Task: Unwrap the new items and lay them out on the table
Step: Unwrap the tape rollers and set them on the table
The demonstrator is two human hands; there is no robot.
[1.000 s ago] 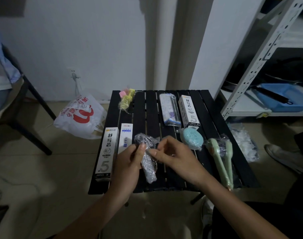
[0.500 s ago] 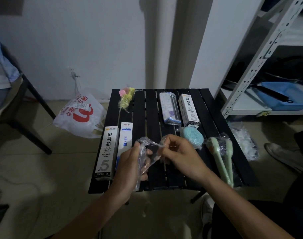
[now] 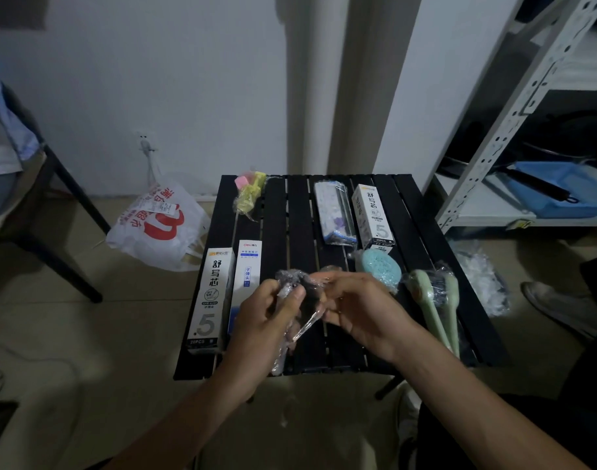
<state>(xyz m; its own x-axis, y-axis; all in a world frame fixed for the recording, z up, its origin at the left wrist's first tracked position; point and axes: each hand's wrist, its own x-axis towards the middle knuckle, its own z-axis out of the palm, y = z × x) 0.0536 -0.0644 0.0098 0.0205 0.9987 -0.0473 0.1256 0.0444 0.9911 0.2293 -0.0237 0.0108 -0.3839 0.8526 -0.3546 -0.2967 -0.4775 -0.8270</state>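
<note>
Mid-unwrap: a small dark item in clear film [image 3: 295, 293] hangs over the near part of the black slatted table [image 3: 422, 212], held btwn both hands and not touching the slats (what it is can't be made out thru the crinkled wrap). A strip of the film looks pulled taut from the bundle down toward the left wrist. That is likely where trouble starts: if the wrap gives all at once, the item could pop free and drop past the table's near edge to the floor. A sharp jerk of the right arm could also knock the pair of green brushes [image 3: 436, 307], which lie just beside that forearm near the table's right edge.

The left hand [image 3: 266, 320] grips the bundle, fingers curled round it w/ the thumb pressed on top. The right hand [image 3: 361, 310] pinches the film at the bundle's right side, fingers bent inward.

Farther out on the table: a round blue sponge [image 3: 378, 268], two white boxes [image 3: 210, 300] at left, a wrapped pack [image 3: 334, 212] and another white box [image 3: 375, 212] at the back, and a yellow-and-pink bundle [image 3: 249, 193] at the far left corner. On the floor are a printed shopping bag [image 3: 154, 225] at left and crumpled clear plastic [image 3: 483, 279] at right.
</note>
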